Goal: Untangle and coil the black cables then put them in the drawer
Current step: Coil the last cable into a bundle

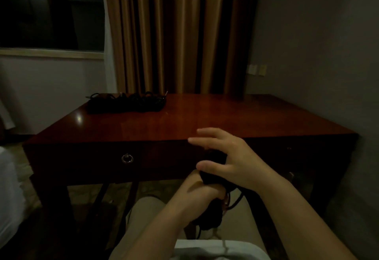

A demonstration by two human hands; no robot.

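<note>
Head view shows a dim room and a wooden desk [205, 116] across the middle of the frame. Low in the centre, the left hand [196, 194] grips a dark cable bundle [213, 210], its fingers curled round it, while loose strands hang below over the person's lap. Just above it the right hand [229, 157] has its fingers spread and straight, thumb lying against the top of the bundle; whether it pinches a strand I cannot tell in this light. A second heap of black cables [127, 103] lies on the desk top at the upper left, well apart from the hands. The drawer [82, 161] with its ring pull [127, 159] sits shut in the desk's front, left of the hands. My reading is that coiling of the held cable is in hand, with nothing stowed yet. Next the right hand likely needs to catch the hanging strand and lay another turn, before the drawer gets pulled open.
</note>
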